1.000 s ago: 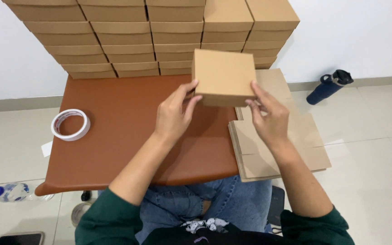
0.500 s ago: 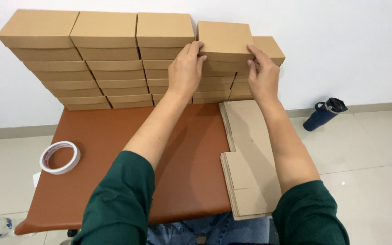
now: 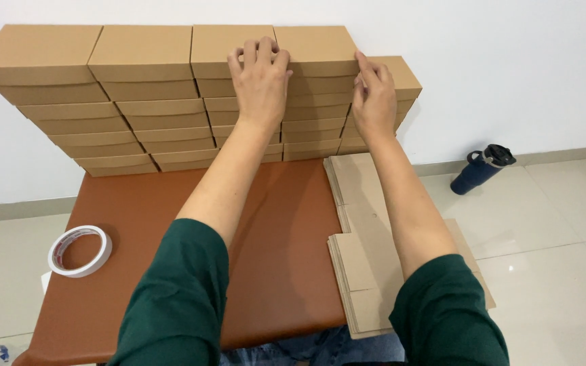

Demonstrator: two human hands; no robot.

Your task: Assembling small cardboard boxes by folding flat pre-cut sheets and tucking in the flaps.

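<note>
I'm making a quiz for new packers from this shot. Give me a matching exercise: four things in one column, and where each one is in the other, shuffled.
Things:
1. tape roll
2. flat cardboard blanks
3. dark blue bottle
4. top box

Places:
A. on the floor by the wall
B. under both hands, on the fourth stack from the left
C. left part of the brown table
D. right edge of the table, overhanging

Pairs: 1-C, 2-D, 3-A, 4-B
</note>
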